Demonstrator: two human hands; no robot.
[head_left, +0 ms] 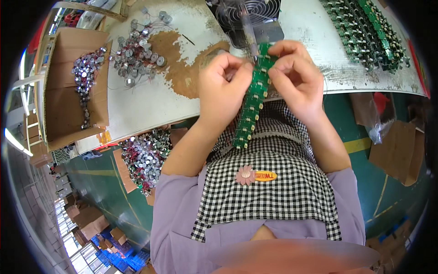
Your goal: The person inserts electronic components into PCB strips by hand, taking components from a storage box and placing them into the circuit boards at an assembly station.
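Observation:
A long green circuit board strip (252,102) made of several small joined boards hangs down over the table's front edge toward my checked apron. My left hand (223,82) pinches the strip's upper part from the left. My right hand (294,73) grips its top end from the right, fingers curled round the top board. Both hands are held just in front of a small black fan (248,16) with a soldering iron handle (248,29) lying across it.
A worn white table (150,100) carries a pile of small silver round parts with wires (137,50), a cardboard box (75,86) holding more, and rows of green board strips (369,32) at the right. More silver parts (143,157) sit below the table at left. Cardboard pieces (397,150) lie on the green floor.

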